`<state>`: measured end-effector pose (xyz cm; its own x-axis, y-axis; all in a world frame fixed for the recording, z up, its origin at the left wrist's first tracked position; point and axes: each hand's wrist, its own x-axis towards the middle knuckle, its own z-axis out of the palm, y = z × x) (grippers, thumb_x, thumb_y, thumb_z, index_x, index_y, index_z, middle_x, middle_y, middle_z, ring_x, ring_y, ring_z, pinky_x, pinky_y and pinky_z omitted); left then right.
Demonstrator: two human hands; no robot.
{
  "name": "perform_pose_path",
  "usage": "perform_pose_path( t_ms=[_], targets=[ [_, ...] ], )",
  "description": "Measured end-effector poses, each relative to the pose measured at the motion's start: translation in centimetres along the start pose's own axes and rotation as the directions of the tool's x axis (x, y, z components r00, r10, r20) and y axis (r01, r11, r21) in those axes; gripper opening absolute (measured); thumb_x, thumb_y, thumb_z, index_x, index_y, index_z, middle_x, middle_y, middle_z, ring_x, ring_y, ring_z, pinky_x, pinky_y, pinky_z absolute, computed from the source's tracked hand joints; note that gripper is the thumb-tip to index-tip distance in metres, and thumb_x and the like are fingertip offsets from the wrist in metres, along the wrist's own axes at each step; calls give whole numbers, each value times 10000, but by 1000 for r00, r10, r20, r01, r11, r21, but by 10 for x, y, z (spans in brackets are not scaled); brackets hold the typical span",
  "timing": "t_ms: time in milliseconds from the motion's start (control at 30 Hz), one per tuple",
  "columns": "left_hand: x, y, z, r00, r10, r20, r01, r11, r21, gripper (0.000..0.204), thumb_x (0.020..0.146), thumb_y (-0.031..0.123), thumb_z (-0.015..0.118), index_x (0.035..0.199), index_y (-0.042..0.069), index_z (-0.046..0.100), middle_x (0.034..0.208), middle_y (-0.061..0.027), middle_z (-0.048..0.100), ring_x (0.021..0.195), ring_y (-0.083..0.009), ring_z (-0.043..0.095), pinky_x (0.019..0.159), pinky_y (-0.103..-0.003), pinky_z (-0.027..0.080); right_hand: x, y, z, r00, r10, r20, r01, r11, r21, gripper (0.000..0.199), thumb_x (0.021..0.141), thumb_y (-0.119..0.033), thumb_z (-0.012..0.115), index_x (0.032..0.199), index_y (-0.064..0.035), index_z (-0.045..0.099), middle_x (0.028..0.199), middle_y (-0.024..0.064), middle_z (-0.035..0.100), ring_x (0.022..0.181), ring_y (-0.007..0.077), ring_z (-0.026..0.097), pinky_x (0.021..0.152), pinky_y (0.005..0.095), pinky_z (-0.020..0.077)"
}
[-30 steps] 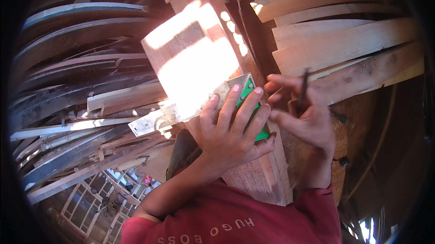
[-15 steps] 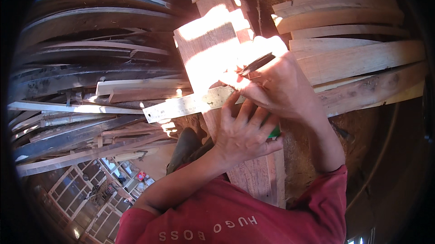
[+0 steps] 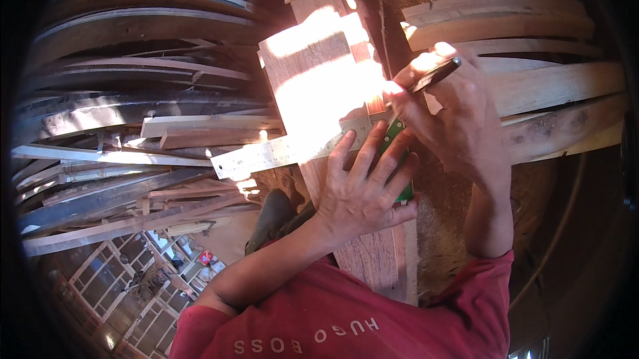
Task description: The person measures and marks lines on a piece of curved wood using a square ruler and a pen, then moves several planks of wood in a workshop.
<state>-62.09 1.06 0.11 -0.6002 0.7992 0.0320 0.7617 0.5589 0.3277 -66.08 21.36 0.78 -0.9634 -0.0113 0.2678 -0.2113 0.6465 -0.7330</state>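
A pale wooden board (image 3: 286, 66) lies lengthwise before me, partly washed out by bright sunlight. Across it rests a try square, its silver marked blade (image 3: 256, 157) reaching past the board's left edge. The square's green handle (image 3: 405, 192) lies along the right side, partly covered by my fingers. My left hand (image 3: 359, 182) holds the square down, with fingers spread over blade and handle and the thumb beside the handle. My right hand (image 3: 456, 116) is closed around a dark pen (image 3: 436, 75), its tip pointing down-left near the board's right edge, beside the blade's end.
Long stacked planks (image 3: 153, 22) fill the left side. More thick boards (image 3: 566, 89) lie at the right. A wooden lattice frame (image 3: 120, 286) stands at lower left. Sawdust (image 3: 439, 246) covers the ground right of the board.
My right hand has moved right with the pen, away from the middle of the blade, uncovering the green handle. My left hand and the try square stay nearly in place.
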Motion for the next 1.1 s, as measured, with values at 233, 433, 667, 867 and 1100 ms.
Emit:
perform_pose_path(
  t_ms=[233, 433, 667, 867, 1100],
  targets=[
    [-3, 1, 0, 998, -34, 50, 33, 999, 17, 585, 769, 609, 741, 1154, 169, 723, 1259, -80, 590, 1267, -305, 554, 1113, -623, 376, 10, -9, 27, 974, 13, 225, -63, 974, 219, 200, 858, -153, 816, 905, 26, 741, 780, 143, 675, 671, 292, 637, 643, 402, 505],
    [-3, 0, 2, 998, -48, 39, 48, 999, -10, 539, 767, 573, 741, 1127, 172, 722, 1245, -76, 617, 1270, -295, 571, 1103, -621, 386, 3, -11, 16, 977, 59, 206, -82, 991, 105, 226, 882, -202, 750, 808, 3, 691, 713, 173, 636, 631, 332, 621, 620, 427, 492],
    [1, 0, -1, 999, -2, -52, 3, 1000, 26, 537, 717, 552, 776, 1126, 205, 741, 1410, -71, 619, 1306, -327, 573, 1043, -563, 411, -51, 21, -22, 852, 513, 106, -500, 738, 452, 145, 982, -105, 577, 1005, 19, 647, 835, 88, 609, 749, 161, 580, 696, 298, 472],
    [1, 0, -2, 999, -17, -28, 17, 1000, 14, 546, 739, 546, 764, 1158, 197, 734, 1459, -52, 595, 1334, -308, 561, 1060, -566, 401, -97, 5, 16, 780, 384, 493, -612, 305, 730, 313, 967, -99, 609, 1248, 38, 637, 914, 22, 635, 833, 56, 569, 661, 256, 492],
    [27, -20, -6, 989, -137, 57, 146, 971, -191, 587, 673, 423, 814, 1187, 151, 731, 1408, -80, 623, 1267, -307, 616, 1032, -507, 450, -70, 4, 30, 744, 503, 440, -643, 358, 677, 363, 930, -104, 693, 1264, 35, 668, 823, -11, 610, 801, 29, 549, 634, 241, 466]
  ],
)
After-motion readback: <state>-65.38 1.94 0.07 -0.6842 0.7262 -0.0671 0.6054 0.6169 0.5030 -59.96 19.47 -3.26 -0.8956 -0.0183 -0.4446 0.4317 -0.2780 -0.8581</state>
